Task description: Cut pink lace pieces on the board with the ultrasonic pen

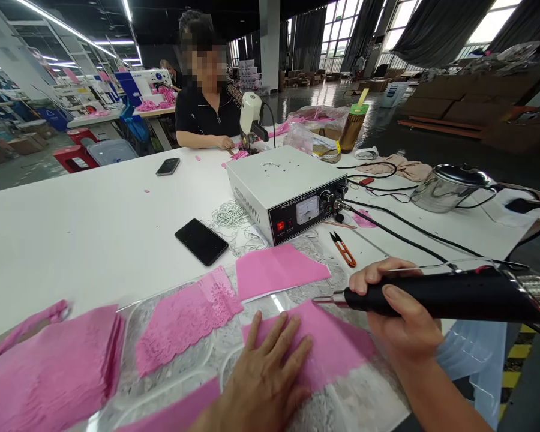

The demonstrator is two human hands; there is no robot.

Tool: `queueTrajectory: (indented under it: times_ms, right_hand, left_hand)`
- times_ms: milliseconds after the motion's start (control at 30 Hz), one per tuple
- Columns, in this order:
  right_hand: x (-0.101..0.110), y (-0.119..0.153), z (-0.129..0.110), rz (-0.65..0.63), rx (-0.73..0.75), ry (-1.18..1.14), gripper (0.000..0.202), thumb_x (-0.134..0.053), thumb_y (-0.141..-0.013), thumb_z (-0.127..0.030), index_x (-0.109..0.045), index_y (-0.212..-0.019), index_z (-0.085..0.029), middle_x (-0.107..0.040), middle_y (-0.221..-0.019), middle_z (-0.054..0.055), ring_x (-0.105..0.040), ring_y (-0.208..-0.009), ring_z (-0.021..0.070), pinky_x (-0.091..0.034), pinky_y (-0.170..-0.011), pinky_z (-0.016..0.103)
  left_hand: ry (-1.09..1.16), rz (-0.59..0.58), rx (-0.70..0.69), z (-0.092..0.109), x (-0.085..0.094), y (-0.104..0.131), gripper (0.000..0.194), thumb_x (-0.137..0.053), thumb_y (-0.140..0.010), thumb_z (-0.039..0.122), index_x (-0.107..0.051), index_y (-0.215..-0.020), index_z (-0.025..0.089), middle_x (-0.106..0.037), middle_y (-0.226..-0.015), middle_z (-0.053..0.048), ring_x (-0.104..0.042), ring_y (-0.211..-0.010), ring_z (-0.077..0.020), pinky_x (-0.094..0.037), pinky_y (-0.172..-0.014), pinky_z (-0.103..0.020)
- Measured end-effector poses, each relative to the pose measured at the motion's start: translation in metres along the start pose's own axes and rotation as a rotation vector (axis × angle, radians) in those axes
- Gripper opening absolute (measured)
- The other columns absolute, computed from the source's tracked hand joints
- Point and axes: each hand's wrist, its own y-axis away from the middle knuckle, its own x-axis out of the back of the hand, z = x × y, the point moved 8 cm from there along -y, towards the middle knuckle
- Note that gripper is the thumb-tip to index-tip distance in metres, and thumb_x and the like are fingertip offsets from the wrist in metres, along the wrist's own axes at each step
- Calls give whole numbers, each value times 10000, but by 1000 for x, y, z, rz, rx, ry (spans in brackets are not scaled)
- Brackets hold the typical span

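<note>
Resting with its fingers fanned out, the left hand (270,372) grips nothing and lies flat on a smooth pink panel (330,354), which is on the near side of the metal control box (292,186). The right hand (400,306) is wrapped around a smooth black cylindrical tool (450,294), its thumb along the near side; the slim metal tip is at the panel's upper corner, though whether it presses on the cloth I cannot tell. Also nearer than the box, a second pink panel (281,270), flat and angular with a pale lower edge, lies just in front of it. Farther left of the box are a lace piece (189,318) with a scalloped border and a thick, layered stack of pink cloth (49,372). Close beside the box's left side lie a loose tangle of pale, thin cord (231,215) and a glossy rectangular phone (201,241) on the smooth white bench (94,222). Orange-handled snips (348,255) sit before the box's right end; a rounded clear pot (445,189) with a shiny lid stands to its right.
</note>
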Motion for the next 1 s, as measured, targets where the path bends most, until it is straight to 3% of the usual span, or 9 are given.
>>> queueTrajectory:
  times_ms: [300, 600, 800, 1000]
  right_hand:
    - [-4, -1, 1, -33, -5, 25, 122, -656, -728, -264, -618, -840, -234, -543, -719, -18, -556, -581, 141, -500, -580, 331]
    - [-7, -1, -1, -79, 36, 67, 73, -657, -762, -251, -602, -808, -239, -544, -735, -20, -562, -595, 140, -508, -596, 331]
    - [-8, -1, -3, -70, 44, 81, 74, -653, -749, -243, -605, -805, -237, -542, -735, -17, -560, -593, 143, -501, -600, 339]
    - [-3, 3, -11, 51, 24, 48, 119, -628, -660, -181, -641, -755, -251, -515, -703, -7, -515, -561, 141, -494, -568, 336]
  left_hand:
    - [-28, 31, -3, 0, 4, -1, 536, -474, -984, 489, -447, -1434, 198, -463, -1483, -105, -420, -1376, -272, -108, -1200, -563]
    - [-36, 16, -20, 0, 2, -2, 521, -477, -985, 469, -459, -1425, 190, -457, -1486, -117, -430, -1366, -295, -161, -1177, -596]
    - [-42, 36, -13, 0, 3, -2, 518, -435, -997, 498, -467, -1420, 200, -485, -1466, -102, -445, -1357, -276, -38, -1196, -578]
    - [23, -30, 44, 4, 10, 4, 588, -356, -995, 582, -377, -1474, 240, -396, -1530, -86, -369, -1414, -269, -260, -1162, -551]
